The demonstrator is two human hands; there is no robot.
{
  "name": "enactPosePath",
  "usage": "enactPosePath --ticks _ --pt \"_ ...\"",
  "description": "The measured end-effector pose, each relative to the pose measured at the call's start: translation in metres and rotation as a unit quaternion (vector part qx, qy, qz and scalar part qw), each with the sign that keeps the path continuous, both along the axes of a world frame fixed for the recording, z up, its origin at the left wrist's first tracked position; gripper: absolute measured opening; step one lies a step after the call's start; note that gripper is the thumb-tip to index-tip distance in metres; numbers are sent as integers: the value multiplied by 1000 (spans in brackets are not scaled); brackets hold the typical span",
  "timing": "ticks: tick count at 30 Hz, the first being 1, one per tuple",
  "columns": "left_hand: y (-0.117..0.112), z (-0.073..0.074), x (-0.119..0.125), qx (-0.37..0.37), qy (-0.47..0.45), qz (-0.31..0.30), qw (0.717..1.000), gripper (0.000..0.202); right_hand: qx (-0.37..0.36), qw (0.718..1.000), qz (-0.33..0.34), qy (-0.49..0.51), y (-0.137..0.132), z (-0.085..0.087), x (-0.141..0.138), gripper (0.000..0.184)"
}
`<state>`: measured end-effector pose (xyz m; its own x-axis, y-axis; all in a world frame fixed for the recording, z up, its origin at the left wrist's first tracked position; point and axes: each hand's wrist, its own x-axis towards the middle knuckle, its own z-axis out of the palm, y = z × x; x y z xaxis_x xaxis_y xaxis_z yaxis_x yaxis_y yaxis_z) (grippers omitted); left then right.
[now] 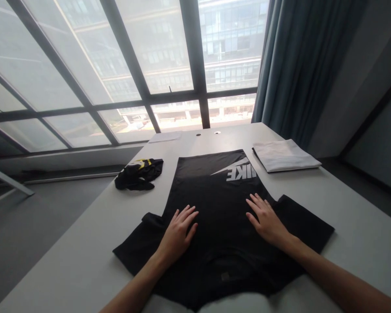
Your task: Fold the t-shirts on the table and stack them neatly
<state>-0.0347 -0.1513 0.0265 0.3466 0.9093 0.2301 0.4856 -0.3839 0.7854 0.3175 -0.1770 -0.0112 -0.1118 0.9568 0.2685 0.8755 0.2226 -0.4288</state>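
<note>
A black T-shirt (pixel 220 208) lies spread flat on the white table, its neckline toward me and its hem toward the window. White lettering and a swoosh show upside down near the hem on the right. My left hand (pixel 180 232) rests flat on the shirt's left side near the sleeve, fingers stretched out. On the right side my right hand (pixel 265 219) also lies on the fabric, palm down with fingers spread. Both sleeves stick out to the sides. Neither hand grips any cloth.
Left of the shirt sits a crumpled black garment (pixel 140 174) with yellow and white marks. A folded light-grey cloth (pixel 285 155) lies at the right. Near the far edge of the white table (pixel 84 256) is a flat white sheet (pixel 165 137). Windows and a blue-grey curtain (pixel 299 65) stand behind.
</note>
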Motion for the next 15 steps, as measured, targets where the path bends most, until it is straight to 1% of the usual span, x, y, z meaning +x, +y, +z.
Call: enactPosePath --ticks 3,5,7,11,13,15 --pt "-2 2 -6 -6 11 16 1000 39 1 1000 16 -7 -5 3 2 53" --pt "-2 2 -7 -14 -2 30 999 40 17 999 29 -10 -8 7 4 53" --pt "1 0 -8 -13 13 39 999 40 37 999 38 -12 -10 12 7 55" --pt "2 -13 -14 28 101 43 994 46 71 997 30 -3 -12 17 10 66" --pt "-3 -21 -19 50 121 50 990 49 71 997 19 10 -17 16 9 70" --pt "-11 -24 -22 70 142 47 986 50 70 997 13 23 -23 14 9 70"
